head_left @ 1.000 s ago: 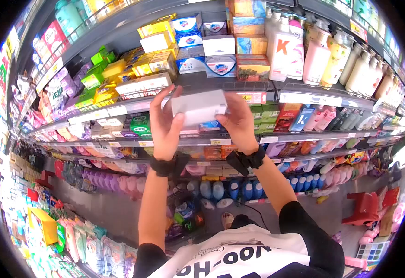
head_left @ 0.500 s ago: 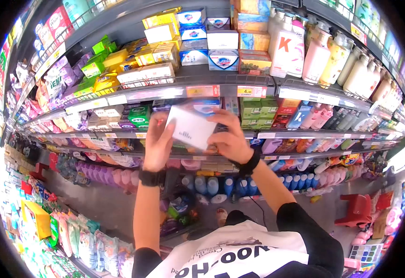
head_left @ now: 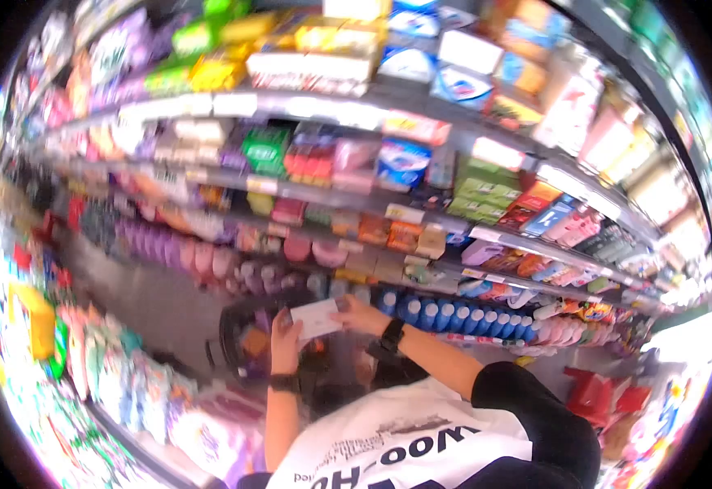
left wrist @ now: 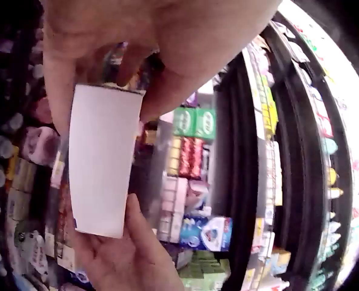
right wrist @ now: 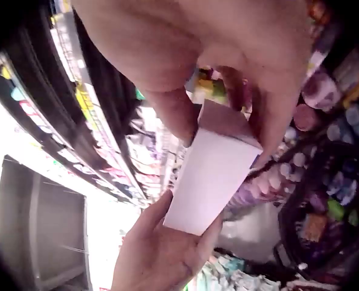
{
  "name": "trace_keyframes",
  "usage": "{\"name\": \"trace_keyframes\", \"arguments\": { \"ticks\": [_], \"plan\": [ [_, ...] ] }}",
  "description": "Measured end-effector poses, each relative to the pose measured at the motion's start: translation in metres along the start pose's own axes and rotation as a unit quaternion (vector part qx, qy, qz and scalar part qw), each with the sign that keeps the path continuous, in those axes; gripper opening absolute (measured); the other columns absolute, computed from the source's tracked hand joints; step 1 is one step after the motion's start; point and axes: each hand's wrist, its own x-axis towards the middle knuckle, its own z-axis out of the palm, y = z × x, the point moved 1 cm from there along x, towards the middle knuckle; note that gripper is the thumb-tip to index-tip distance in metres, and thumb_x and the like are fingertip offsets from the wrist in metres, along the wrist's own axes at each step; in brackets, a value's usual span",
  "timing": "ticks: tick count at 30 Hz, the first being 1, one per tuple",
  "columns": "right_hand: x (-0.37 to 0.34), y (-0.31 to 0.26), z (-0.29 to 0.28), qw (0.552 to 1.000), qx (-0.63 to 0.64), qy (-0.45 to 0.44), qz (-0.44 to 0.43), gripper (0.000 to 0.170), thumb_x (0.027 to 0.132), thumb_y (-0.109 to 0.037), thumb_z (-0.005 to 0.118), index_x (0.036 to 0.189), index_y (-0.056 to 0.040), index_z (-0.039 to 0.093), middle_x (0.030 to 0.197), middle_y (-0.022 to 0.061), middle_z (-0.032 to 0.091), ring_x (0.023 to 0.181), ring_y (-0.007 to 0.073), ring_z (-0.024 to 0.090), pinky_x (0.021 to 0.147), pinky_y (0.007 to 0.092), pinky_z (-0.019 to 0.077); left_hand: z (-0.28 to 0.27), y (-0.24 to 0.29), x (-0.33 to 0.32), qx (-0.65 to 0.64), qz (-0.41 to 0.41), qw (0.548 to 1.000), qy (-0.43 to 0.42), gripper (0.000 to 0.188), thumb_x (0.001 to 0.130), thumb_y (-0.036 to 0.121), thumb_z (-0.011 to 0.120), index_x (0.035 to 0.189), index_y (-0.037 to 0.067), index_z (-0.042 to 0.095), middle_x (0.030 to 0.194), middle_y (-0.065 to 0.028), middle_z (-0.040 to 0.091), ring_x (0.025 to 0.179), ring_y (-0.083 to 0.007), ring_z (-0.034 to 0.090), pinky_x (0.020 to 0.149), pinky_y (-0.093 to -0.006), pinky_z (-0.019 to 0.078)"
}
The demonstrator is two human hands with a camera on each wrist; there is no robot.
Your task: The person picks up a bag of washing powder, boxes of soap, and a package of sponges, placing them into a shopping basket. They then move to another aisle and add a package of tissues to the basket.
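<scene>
Between both hands a plain white box [head_left: 315,319] is held at its two ends, low in front of the body. My left hand [head_left: 285,338] grips one end, thumb on one side and fingers on the other. The opposite end is pinched by my right hand [head_left: 360,316]. In the left wrist view the box's blank white face [left wrist: 103,160] spans from one hand to the other. From the right wrist, a white side and a shaded end of the box [right wrist: 213,176] show. A dark shopping basket [head_left: 227,334] with goods in it stands on the floor beyond the hands.
Shelves rise in front, with soap boxes [head_left: 405,163], green boxes [head_left: 482,191] and yellow packs. Blue bottles [head_left: 454,316] line the bottom shelf. Bagged goods [head_left: 127,379] stand at the left, and a red stool [head_left: 588,391] is at the right.
Both hands have brought the white box down from shelf height to low before the body, near the basket. The head view has tilted downward and turned, and the box stays held throughout.
</scene>
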Motion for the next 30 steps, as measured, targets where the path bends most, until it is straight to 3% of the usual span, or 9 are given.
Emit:
{"name": "trace_keyframes", "arguments": {
  "ticks": [2,5,9,20,22,23,25,27,30],
  "plan": [
    [0.023,0.03,0.01,0.994,-0.028,-0.1,0.038,0.064,0.074,-0.025,0.064,0.121,0.0042,0.031,0.112,0.0108,0.046,0.095,0.0161,0.049,0.075,0.0288,0.0445,-0.026,-0.027,-0.014,-0.019,-0.041,0.998,0.048,0.047,0.082,0.011,0.053,0.124,0.009,0.033,0.097,-0.0053,0.053,0.087,-0.016,0.055,0.067,-0.0296,0.0496],
    [0.033,0.061,0.034,0.992,-0.016,-0.009,0.125,0.053,0.075,-0.023,0.063,0.116,-0.0002,0.037,0.103,0.0087,0.048,0.09,0.0169,0.05,0.072,0.0296,0.0437,-0.071,-0.072,-0.019,-0.024,-0.112,0.989,0.099,0.044,0.083,0.013,0.05,0.124,0.007,0.035,0.104,-0.0055,0.052,0.092,-0.0158,0.053,0.071,-0.0294,0.0479],
    [0.059,0.093,0.068,0.982,-0.017,-0.045,0.184,0.045,0.077,-0.016,0.06,0.115,-0.0065,0.038,0.107,0.0064,0.047,0.1,0.0201,0.047,0.079,0.0339,0.0451,-0.11,-0.087,-0.034,-0.029,-0.081,0.986,0.141,0.045,0.085,0.015,0.048,0.126,0.006,0.033,0.116,-0.007,0.047,0.099,-0.0171,0.05,0.075,-0.0295,0.0454],
    [0.12,0.145,0.134,0.989,0.055,-0.075,0.116,0.039,0.076,-0.007,0.056,0.112,-0.0055,0.041,0.108,0.0059,0.049,0.103,0.0186,0.047,0.081,0.0327,0.0428,-0.192,-0.09,-0.03,-0.047,-0.02,0.973,0.227,0.046,0.084,0.011,0.049,0.126,0.003,0.033,0.121,-0.0135,0.044,0.106,-0.0217,0.047,0.081,-0.0298,0.0418],
    [0.144,0.18,0.123,0.97,-0.23,-0.059,-0.052,0.032,0.075,-0.004,0.053,0.106,-0.0026,0.046,0.103,0.0088,0.052,0.099,0.0195,0.049,0.079,0.0302,0.0422,-0.218,-0.116,-0.021,0.213,0.019,0.939,0.268,0.044,0.082,0.011,0.051,0.123,0.001,0.037,0.119,-0.0148,0.046,0.106,-0.0217,0.047,0.083,-0.0288,0.0405],
    [0.143,0.171,0.13,0.97,-0.23,-0.06,-0.051,0.032,0.075,-0.004,0.053,0.106,-0.0026,0.046,0.103,0.0088,0.052,0.099,0.0195,0.049,0.079,0.0302,0.0422,-0.226,-0.116,-0.023,0.213,0.018,0.939,0.269,0.044,0.082,0.011,0.051,0.123,0.001,0.037,0.119,-0.0148,0.046,0.106,-0.0217,0.047,0.083,-0.0288,0.0405],
    [0.124,0.115,0.159,0.891,-0.439,-0.068,-0.094,0.029,0.073,-0.003,0.051,0.102,-0.0025,0.051,0.098,0.0119,0.055,0.091,0.0257,0.053,0.077,0.0307,0.0423,-0.24,-0.117,-0.029,0.228,-0.086,0.937,0.25,0.043,0.082,0.013,0.051,0.121,0.0,0.04,0.118,-0.0151,0.048,0.106,-0.0218,0.047,0.086,-0.029,0.0385],
    [0.097,0.03,0.205,0.812,-0.459,-0.165,-0.321,0.026,0.072,-0.005,0.051,0.098,-0.0046,0.054,0.097,0.0123,0.056,0.084,0.0315,0.053,0.075,0.0325,0.0431,-0.258,-0.124,-0.042,0.227,-0.067,0.935,0.262,0.04,0.08,0.014,0.052,0.117,0.001,0.044,0.112,-0.0153,0.051,0.102,-0.0229,0.05,0.084,-0.0298,0.0398],
    [0.046,-0.086,0.26,0.712,-0.428,-0.346,-0.436,0.021,0.071,-0.009,0.055,0.092,-0.0075,0.058,0.091,0.0093,0.058,0.082,0.0283,0.055,0.071,0.0328,0.0439,-0.302,-0.17,-0.06,0.244,-0.025,0.921,0.304,0.033,0.077,0.016,0.052,0.107,0.002,0.052,0.101,-0.0154,0.058,0.093,-0.0243,0.056,0.081,-0.0305,0.042]
  ]
}}
